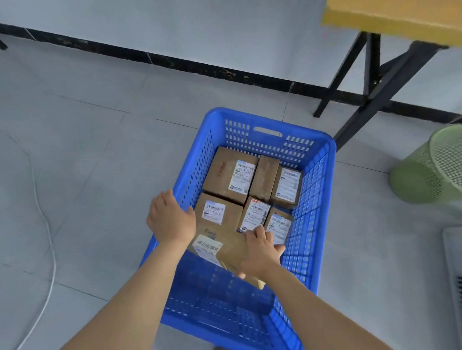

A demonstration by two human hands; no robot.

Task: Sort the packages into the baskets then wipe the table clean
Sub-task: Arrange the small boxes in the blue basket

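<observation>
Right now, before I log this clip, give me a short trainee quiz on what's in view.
1. True or false: the blue basket is empty.
2. What stands to the basket's right? A) green mesh bin B) red bucket C) chair
3. Fill in: the left hand and right hand together hold one labelled cardboard ____.
Key: 1 false, several packages lie in it; 2 A; 3 package.

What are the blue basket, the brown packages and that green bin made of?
Blue basket: moulded plastic, faintly glossy, with a regular lattice of slots. Packages: likely cardboard, matte brown, with white paper labels; likewise the held package gripped by left hand and right hand. Green bin: fine mesh, plastic or painted metal; cannot tell.
</observation>
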